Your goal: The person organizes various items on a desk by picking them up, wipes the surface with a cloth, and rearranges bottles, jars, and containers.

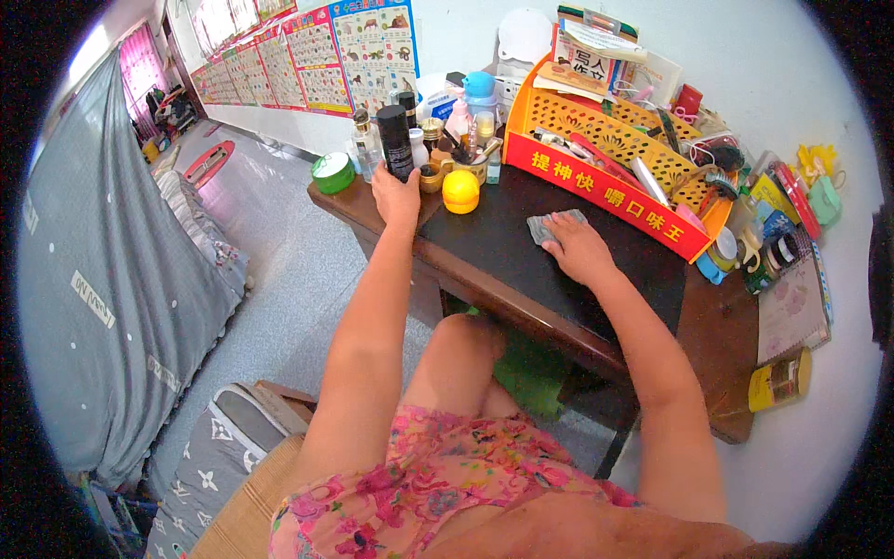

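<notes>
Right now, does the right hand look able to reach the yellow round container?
Likely yes: only black desktop lies between the grey cloth under the right hand and the yellow round container.

Pale floor (289, 275) runs along a white wall (461, 37) — a pink curtain (140, 67) hangs beyond.

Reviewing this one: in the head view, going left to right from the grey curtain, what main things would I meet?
Grey curtain → green tub → black bottle in the left hand → yellow jar → grey cloth under the right hand → yellow tub.
</notes>
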The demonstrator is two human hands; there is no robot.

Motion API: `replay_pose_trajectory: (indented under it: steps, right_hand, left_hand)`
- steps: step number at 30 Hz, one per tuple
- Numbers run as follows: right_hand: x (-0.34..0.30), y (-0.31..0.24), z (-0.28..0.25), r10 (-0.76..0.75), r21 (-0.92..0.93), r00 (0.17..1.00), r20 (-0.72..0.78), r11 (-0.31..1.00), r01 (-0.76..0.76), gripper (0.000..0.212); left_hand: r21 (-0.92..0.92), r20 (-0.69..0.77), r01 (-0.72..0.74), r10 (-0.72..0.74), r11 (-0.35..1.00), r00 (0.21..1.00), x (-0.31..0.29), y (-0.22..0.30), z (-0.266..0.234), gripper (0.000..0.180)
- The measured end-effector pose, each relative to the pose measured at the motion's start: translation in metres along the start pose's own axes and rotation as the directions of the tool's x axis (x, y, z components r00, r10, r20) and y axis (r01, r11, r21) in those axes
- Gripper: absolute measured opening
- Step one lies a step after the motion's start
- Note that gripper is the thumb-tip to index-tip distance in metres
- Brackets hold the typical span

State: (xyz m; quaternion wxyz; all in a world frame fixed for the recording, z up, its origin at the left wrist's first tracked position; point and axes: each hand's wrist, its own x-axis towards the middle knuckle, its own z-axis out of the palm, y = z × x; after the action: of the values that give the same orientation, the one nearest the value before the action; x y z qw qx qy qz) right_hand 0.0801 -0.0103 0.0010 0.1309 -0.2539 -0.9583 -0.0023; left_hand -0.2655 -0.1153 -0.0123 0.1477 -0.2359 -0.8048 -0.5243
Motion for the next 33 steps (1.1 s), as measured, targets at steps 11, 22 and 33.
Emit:
replay_pose_trajectory:
  steps: [11,22,33]
  right_hand:
    - [-0.007,-0.013,0.004,0.007,0.038,0.983,-0.181,0.999,0.0,0.042]
    - [-0.057,-0.09,-0.047,0.208,0.784,0.952,-0.225,0.618,0.051,0.088]
    - [-0.173,0.057,-0.115,0.763,0.631,0.419,-0.492,0.644,-0.432,0.065]
  left_hand:
    - [-0.253,-0.07,-0.232,0.221,0.939,0.973,-0.02,-0.018,-0.021,0.06]
    - [-0.581,0.3,-0.362,0.606,0.729,0.737,-0.173,0.108,-0.072,0.056]
    - [-0.49,0.474,-0.542,0.73,0.683,0.492,-0.229,0.157,-0.041,0.07]
